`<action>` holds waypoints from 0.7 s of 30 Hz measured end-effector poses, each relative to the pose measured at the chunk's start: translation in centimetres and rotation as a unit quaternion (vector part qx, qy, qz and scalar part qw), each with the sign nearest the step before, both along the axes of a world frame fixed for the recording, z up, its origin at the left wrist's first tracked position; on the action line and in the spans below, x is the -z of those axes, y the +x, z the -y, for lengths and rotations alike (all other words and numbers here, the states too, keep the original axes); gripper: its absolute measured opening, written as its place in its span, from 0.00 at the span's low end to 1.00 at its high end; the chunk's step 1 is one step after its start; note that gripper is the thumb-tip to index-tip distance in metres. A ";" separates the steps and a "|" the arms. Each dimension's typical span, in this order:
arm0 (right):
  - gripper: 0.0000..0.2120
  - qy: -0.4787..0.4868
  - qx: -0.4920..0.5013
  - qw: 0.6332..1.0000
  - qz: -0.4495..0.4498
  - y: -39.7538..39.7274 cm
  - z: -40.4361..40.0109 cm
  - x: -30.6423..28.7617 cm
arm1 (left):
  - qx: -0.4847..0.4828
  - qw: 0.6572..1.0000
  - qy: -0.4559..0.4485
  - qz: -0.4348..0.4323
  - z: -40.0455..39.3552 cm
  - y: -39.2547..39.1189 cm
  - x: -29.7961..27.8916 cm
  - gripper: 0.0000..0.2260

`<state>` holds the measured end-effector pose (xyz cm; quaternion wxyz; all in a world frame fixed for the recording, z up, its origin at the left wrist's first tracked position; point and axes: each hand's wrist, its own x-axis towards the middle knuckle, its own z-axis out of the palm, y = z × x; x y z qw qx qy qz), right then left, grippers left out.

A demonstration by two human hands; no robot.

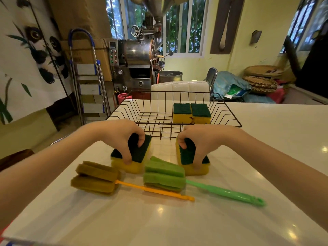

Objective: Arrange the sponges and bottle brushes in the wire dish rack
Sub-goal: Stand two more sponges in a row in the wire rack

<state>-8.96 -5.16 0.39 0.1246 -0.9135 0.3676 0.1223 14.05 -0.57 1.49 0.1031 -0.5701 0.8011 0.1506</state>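
Glossy table [266,139], perhaps stone; wire rack [229,114].

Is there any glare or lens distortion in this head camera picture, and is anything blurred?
In the head view, ceiling lights glare as small bright spots on the glossy white table; the wide lens bends the room edges and stretches both forearms; the sponges and the green bottle brush look sharp, and the far windows are bright.

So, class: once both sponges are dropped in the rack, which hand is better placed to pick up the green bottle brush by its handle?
Probably the right hand. The green bottle brush has its handle pointing toward the person's right, on that hand's side. The left hand would have to cross over; it sits nearer the orange bottle brush.
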 end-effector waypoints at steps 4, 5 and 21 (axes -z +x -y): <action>0.26 0.008 0.004 1.000 0.023 -1.0 -0.3 -2.0 | 0.010 0.996 0.045 -0.074 -0.2 1.2 -3.4 0.18; 0.25 0.016 0.003 0.999 0.034 -1.3 -0.3 -2.6 | 0.017 0.995 0.047 -0.082 -0.1 1.5 -4.2 0.18; 0.31 0.094 0.067 0.945 0.307 -0.1 5.9 -7.7 | 0.039 0.981 -0.094 -0.165 7.9 2.1 -7.4 0.18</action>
